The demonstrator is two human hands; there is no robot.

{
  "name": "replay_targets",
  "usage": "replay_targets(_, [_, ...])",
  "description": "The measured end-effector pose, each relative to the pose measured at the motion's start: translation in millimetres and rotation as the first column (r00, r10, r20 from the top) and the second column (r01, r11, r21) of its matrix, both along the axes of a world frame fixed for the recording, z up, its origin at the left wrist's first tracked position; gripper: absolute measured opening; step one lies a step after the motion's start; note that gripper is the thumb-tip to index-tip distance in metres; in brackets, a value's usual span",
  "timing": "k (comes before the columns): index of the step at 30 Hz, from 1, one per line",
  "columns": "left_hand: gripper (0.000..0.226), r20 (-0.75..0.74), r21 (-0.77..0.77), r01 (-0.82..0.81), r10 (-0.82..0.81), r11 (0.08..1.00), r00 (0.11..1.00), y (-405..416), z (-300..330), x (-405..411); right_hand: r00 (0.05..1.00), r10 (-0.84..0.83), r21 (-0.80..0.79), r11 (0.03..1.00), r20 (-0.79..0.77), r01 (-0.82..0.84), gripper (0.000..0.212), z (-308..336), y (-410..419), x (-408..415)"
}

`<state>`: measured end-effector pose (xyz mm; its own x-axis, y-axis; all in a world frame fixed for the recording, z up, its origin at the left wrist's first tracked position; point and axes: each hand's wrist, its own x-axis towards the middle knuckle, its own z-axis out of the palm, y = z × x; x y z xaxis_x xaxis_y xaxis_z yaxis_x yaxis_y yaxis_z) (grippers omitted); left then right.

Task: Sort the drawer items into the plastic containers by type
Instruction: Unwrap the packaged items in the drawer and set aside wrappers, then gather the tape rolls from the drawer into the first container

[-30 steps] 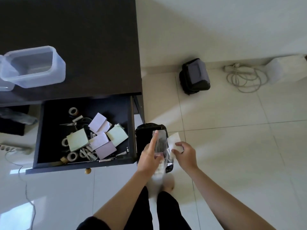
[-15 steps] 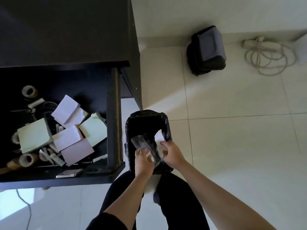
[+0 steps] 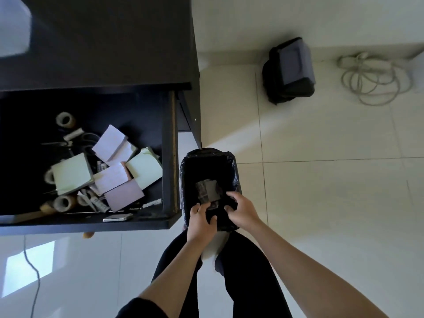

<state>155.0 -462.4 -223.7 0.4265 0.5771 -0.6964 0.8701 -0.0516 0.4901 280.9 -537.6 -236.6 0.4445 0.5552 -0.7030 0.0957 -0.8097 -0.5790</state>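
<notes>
Person: stands over a small bin lined with a black plastic bag (image 3: 231, 161), both bare forearms reaching down to it; dark trousers show below.
Left hand (image 3: 202, 222): at the near rim of the bin, fingers curled over the black bag edge; the grip is pressed on the bag plastic, thumb on the inner side.
Right hand (image 3: 243, 211): just beside the left one, over the right near part of the bin; the fingers bend down into the dark inside, and I cannot tell if this grip pinches something or only touches the bag.
Crumpled clear wrapper (image 3: 206, 191): lies inside the bin, near the fingertips of both hands, apart from the left hand.
Open black drawer (image 3: 169, 157): pulled out of the dark desk (image 3: 103, 42), left of the bin.
Drawer content: pale green sticky note pads (image 3: 71, 174), white and lilac paper pads (image 3: 110, 144), rolls of tape (image 3: 65, 119), scissors partly hidden under the papers, small pieces at the front wall.
Clear plastic container (image 3: 13, 26): on the desk top at the far left, blurred, only a part shows.
Floor: pale tiles, with a dark bag (image 3: 290, 70) near the wall and a coiled white cable (image 3: 376, 81) to its right.
</notes>
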Motion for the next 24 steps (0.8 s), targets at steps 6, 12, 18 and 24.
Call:
replay_targets(6, [0.050,0.106,0.049,0.040,-0.045,0.998,0.993,-12,102,-2,0.995,-0.098,0.104,0.990,0.026,0.095,0.035,107,-18,-1])
replay_targets(12, [0.037,0.335,0.092,-0.045,0.012,0.995,0.942,-3,183,-5,0.984,-0.133,0.270,0.958,0.121,0.096,0.022,184,-12,1])
replay_targets(18, [0.020,0.434,0.164,-0.269,0.175,0.949,0.884,32,211,-38,0.989,-0.094,0.395,0.918,0.118,0.040,0.017,209,36,-29])
replay_targets(24, [0.016,0.406,0.224,-0.384,0.272,0.896,0.872,96,212,-86,0.988,-0.005,0.401,0.914,0.154,-0.058,0.014,207,93,-76])
